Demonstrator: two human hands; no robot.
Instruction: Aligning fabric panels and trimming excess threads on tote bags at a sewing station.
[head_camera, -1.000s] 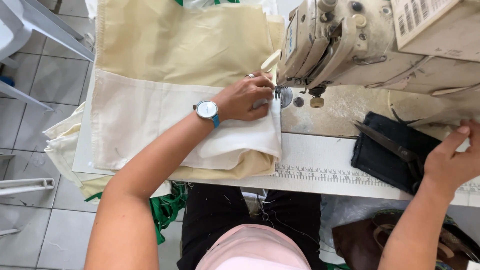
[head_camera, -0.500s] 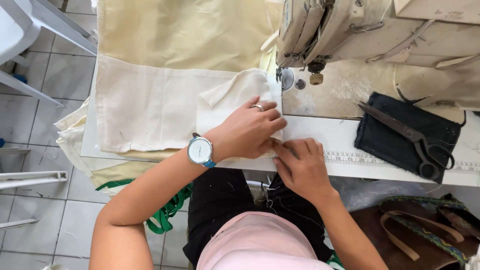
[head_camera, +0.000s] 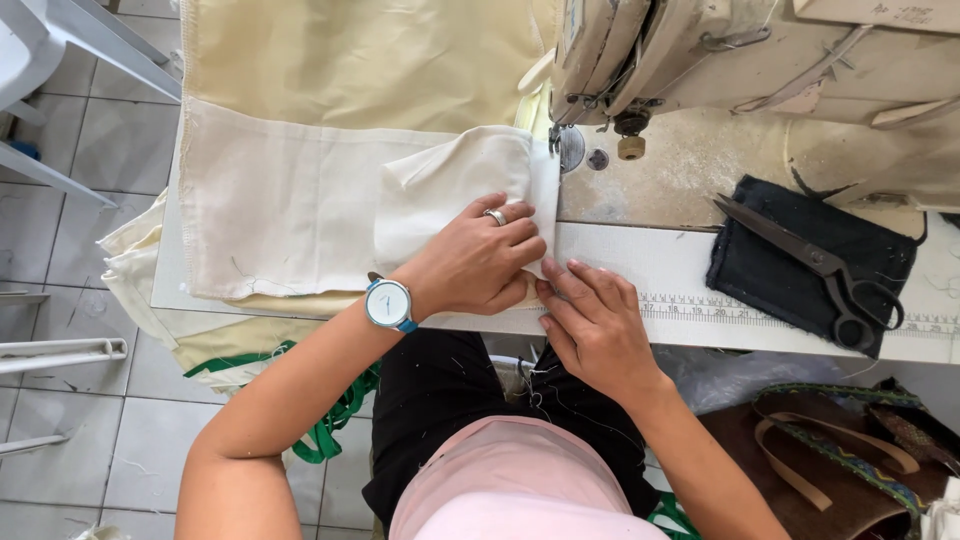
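My left hand (head_camera: 475, 262), with a ring and a blue-strapped wristwatch, lies flat on a folded piece of cream fabric (head_camera: 300, 210) and presses its folded edge down near the table's front. My right hand (head_camera: 595, 320) rests beside it at the table edge, its fingertips touching the fabric's lower corner. The fold's upper end lies just in front of the presser foot (head_camera: 556, 140) of the worn beige sewing machine (head_camera: 740, 70). Neither hand grips anything.
Black-handled scissors (head_camera: 815, 265) lie on a dark cloth (head_camera: 750, 270) at the right of the table, by a printed ruler strip (head_camera: 700, 305). A brown bag (head_camera: 820, 455) sits lower right, green straps (head_camera: 335, 425) hang below the table, and white furniture legs (head_camera: 60, 355) stand on the tiled floor at left.
My right hand came from the dark cloth at the right over to the fabric beside my left hand. My left hand slid back from the needle toward the front edge.
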